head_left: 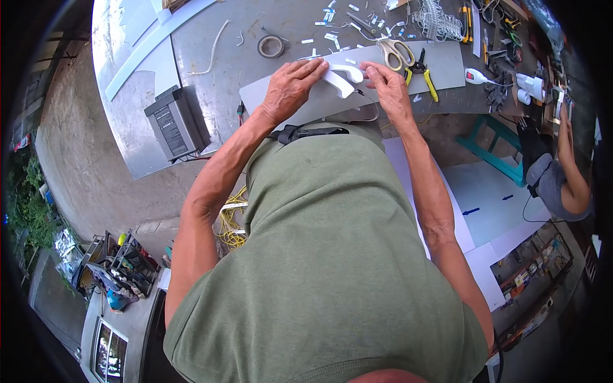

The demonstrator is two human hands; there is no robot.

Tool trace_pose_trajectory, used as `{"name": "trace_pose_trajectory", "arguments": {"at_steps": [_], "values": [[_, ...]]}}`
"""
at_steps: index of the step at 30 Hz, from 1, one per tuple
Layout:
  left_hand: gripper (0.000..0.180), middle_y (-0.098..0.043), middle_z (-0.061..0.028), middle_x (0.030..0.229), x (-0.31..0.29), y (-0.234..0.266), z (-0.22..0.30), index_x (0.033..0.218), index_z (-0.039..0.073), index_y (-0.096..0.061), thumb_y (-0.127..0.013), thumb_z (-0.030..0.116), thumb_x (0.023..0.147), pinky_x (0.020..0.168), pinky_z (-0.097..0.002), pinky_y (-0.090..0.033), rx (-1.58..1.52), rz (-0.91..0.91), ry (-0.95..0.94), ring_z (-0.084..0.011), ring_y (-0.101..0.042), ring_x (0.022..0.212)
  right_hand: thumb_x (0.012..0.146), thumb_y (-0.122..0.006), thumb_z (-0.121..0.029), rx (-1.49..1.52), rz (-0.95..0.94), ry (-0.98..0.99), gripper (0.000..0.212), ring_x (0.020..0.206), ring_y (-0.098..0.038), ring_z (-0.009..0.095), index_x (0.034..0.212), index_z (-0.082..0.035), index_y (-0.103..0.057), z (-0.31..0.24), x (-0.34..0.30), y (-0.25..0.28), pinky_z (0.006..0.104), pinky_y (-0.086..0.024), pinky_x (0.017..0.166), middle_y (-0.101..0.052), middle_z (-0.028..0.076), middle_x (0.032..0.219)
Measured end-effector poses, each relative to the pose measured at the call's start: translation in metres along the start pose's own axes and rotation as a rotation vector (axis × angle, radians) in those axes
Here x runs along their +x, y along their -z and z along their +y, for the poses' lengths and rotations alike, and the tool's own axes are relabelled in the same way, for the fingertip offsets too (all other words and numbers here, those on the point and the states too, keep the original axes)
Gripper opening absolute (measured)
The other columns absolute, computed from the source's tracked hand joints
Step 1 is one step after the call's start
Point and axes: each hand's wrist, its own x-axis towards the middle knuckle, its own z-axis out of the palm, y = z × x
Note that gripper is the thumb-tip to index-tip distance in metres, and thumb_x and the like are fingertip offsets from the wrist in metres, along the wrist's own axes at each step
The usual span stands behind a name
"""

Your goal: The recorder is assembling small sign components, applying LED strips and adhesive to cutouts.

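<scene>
A white curved piece (337, 83), shaped like part of a letter, stands on a grey sheet (440, 66) at the near edge of the workbench. My left hand (295, 84) grips its left end, fingers pressed together against the white wall. Just right of the piece, my right hand (388, 88) is closed in a pinch beside its rounded end; what the fingertips hold, if anything, is too small to make out. A thin wire (365, 97) runs from the piece down toward the bench edge. Scissors (394, 55) and yellow-handled pliers (421, 75) lie just beyond my right hand.
A roll of tape (271, 46) and several small white modules (331, 38) lie on the metal bench. At the left sits a grey power supply box (174, 124). A hot glue gun (476, 76) lies to the right. Another person (554, 182) is beside a green stool (495, 150).
</scene>
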Motion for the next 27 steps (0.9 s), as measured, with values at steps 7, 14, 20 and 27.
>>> {"name": "trace_pose_trajectory", "arguments": {"at_steps": [7, 14, 20, 27], "values": [[0.057, -0.058, -0.0111, 0.137, -0.001, -0.002, -0.003, 0.138, 0.005, -0.055, -0.062, 0.005, 0.081, 0.096, -0.0377, -0.05, 0.07, 0.02, -0.104, -0.0266, -0.059, 0.118, 0.095, -0.068, -0.024, 0.233, 0.017, -0.25, 0.03, 0.085, -0.069, 0.013, 0.118, -0.005, -0.071, 0.002, -0.013, -0.018, 0.0288, -0.059, 0.069, -0.073, 0.007, 0.097], [0.057, -0.056, -0.0134, 0.138, -0.004, -0.004, 0.0, 0.138, 0.003, -0.054, -0.06, 0.006, 0.082, 0.098, -0.038, -0.049, 0.106, 0.029, -0.11, -0.0268, -0.058, 0.12, 0.089, -0.074, -0.029, -0.09, 0.062, -0.06, 0.037, 0.087, -0.069, 0.022, 0.116, -0.004, -0.071, -0.002, -0.008, -0.019, 0.0363, -0.056, 0.078, -0.07, 0.01, 0.103], [0.061, -0.056, -0.0131, 0.138, -0.005, -0.002, 0.001, 0.139, 0.006, -0.054, -0.063, -0.001, 0.079, 0.098, -0.0386, -0.05, 0.038, 0.017, -0.067, -0.0285, -0.058, 0.12, 0.078, -0.079, -0.03, -0.578, 0.209, 0.452, 0.043, 0.12, -0.052, 0.03, 0.114, -0.009, -0.067, -0.036, -0.016, -0.028, 0.0451, -0.042, 0.099, -0.059, 0.01, 0.123], [0.059, -0.06, -0.015, 0.129, -0.003, -0.003, -0.002, 0.136, 0.009, -0.056, -0.066, -0.002, 0.079, 0.092, -0.0384, -0.052, -0.084, -0.032, 0.025, -0.0296, -0.061, 0.111, 0.075, -0.078, -0.022, -0.837, 0.115, 0.686, 0.043, 0.122, -0.051, 0.025, 0.114, -0.01, -0.065, -0.026, -0.016, -0.038, 0.048, -0.033, 0.106, -0.059, 0.007, 0.124]]}}
